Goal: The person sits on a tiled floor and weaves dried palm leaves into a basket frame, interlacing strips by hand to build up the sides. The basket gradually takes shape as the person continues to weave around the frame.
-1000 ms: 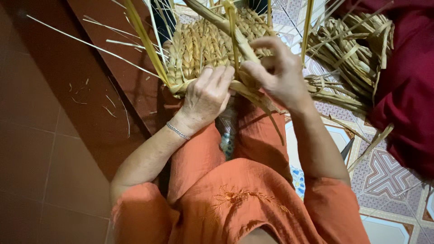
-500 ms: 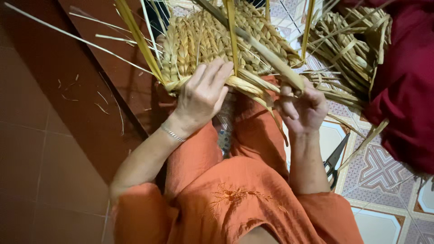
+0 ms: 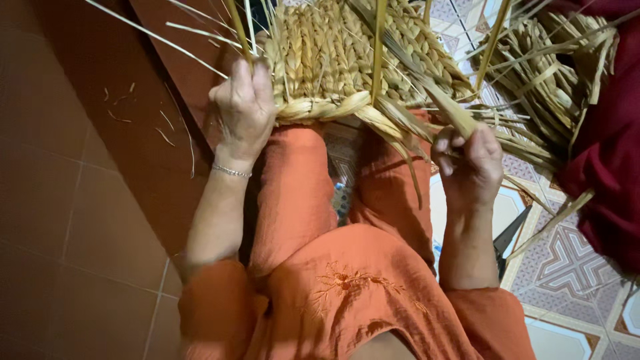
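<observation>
On the lap, a half-woven straw basket (image 3: 360, 60) rests light and springy, left hand (image 3: 243, 110) clamped on its braided rim (image 3: 327, 107), right hand (image 3: 470, 163) pinching a stiff loose strand (image 3: 427, 93), probably best gripped low near the weave.

Basket (image 3: 360, 60) straw-yellow, plaited; clothes (image 3: 347, 293) orange; tiles (image 3: 87, 220) reddish-brown; cloth (image 3: 610, 167) seemingly dark red.
</observation>
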